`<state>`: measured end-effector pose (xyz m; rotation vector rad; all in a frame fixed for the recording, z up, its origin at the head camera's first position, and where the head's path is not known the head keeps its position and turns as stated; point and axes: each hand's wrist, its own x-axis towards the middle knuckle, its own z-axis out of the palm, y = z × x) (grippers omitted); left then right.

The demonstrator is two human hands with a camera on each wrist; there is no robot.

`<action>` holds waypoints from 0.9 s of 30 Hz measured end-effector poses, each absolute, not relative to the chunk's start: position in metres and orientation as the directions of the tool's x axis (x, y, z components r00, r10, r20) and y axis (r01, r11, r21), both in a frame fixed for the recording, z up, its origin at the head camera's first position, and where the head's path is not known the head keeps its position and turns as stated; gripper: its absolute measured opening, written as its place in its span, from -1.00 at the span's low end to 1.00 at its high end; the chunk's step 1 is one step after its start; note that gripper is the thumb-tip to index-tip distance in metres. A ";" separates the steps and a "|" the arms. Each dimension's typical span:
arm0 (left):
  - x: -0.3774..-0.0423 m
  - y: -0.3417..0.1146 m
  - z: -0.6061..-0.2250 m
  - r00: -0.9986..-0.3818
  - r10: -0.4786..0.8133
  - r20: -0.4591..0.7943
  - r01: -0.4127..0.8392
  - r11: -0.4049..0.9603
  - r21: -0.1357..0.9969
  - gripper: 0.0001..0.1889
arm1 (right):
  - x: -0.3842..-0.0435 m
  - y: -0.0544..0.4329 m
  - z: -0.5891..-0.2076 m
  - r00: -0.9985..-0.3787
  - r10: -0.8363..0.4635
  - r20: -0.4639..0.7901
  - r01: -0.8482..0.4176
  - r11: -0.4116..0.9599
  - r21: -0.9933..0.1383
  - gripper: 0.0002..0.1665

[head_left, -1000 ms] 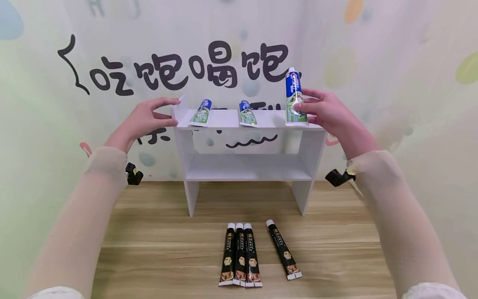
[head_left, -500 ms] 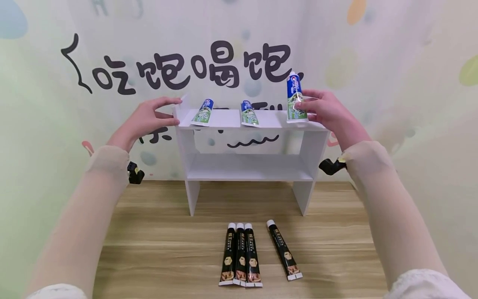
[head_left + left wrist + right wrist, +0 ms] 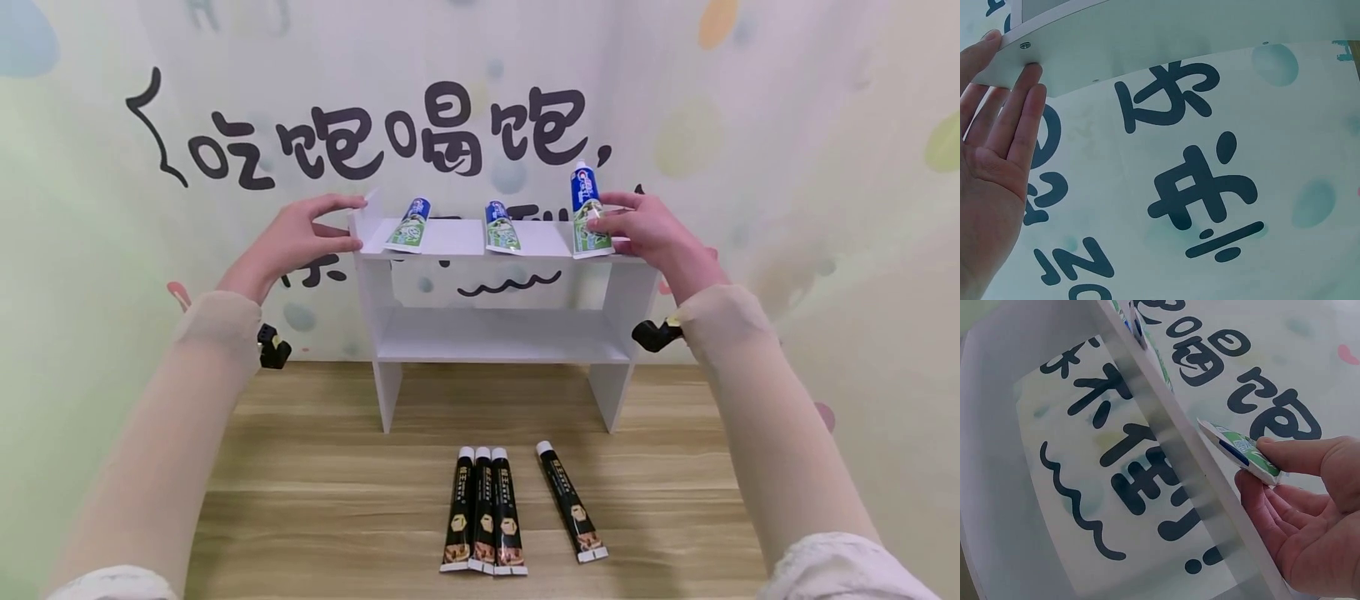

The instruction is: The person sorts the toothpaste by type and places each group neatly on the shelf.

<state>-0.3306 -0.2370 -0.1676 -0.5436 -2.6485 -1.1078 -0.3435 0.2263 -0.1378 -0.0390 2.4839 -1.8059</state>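
Note:
My right hand (image 3: 652,229) pinches a blue and green toothpaste tube (image 3: 587,221) between thumb and fingers. The tube stands tilted, cap up, at the right end of the top board of a white shelf (image 3: 502,333); its lower end is at the front edge. On that same board lie two matching toothpaste tubes, one at left (image 3: 409,227) and one in the middle (image 3: 501,227), caps pointing back. My left hand (image 3: 296,233) holds the shelf's raised left side panel (image 3: 1147,47), with the thumb at one edge and fingers against the outer face.
On the wooden table (image 3: 300,500) in front of the shelf lie black tubes with white caps: three side by side (image 3: 483,512) and one apart (image 3: 572,502), slanted to the right. Behind the shelf hangs a backdrop (image 3: 675,100) with large black characters.
My right hand has moved slightly left and lowered the toothpaste tube towards the top board. The left hand keeps its place on the side panel; the view has shifted slightly.

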 end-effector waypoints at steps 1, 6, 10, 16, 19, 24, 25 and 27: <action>-0.330 -0.237 -0.168 -0.909 0.249 0.335 0.413 0.646 0.642 -0.31 | -0.344 0.226 -0.139 -0.997 -0.057 -0.042 0.022 0.326 -0.945 -0.14; -0.331 -0.238 -0.168 -0.910 0.244 0.336 0.411 0.643 0.647 -0.30 | -0.348 0.228 -0.141 -0.999 -0.043 -0.031 0.011 0.414 -0.910 -0.16; -0.332 -0.239 -0.169 -0.908 0.243 0.341 0.414 0.641 0.646 -0.31 | -0.352 0.227 -0.141 -0.999 -0.045 -0.008 -0.015 0.483 -0.875 -0.16; -0.330 -0.240 -0.170 -0.908 0.245 0.340 0.414 0.642 0.645 -0.31 | -0.353 0.225 -0.143 -0.997 -0.077 0.032 -0.071 0.576 -0.815 -0.15; -0.330 -0.239 -0.170 -0.909 0.246 0.337 0.413 0.642 0.646 -0.31 | -0.352 0.226 -0.144 -0.993 -0.100 0.065 -0.113 0.614 -0.782 -0.19; -0.330 -0.238 -0.169 -0.907 0.251 0.339 0.418 0.642 0.643 -0.31 | -0.352 0.230 -0.146 -0.981 -0.148 0.121 -0.190 0.665 -0.722 -0.31; -0.331 -0.238 -0.169 -0.906 0.252 0.340 0.420 0.641 0.642 -0.31 | -0.351 0.231 -0.147 -0.980 -0.150 0.128 -0.196 0.676 -0.711 -0.34; -0.331 -0.238 -0.169 -0.905 0.255 0.342 0.423 0.639 0.642 -0.31 | -0.351 0.233 -0.149 -0.979 -0.155 0.133 -0.203 0.687 -0.697 -0.37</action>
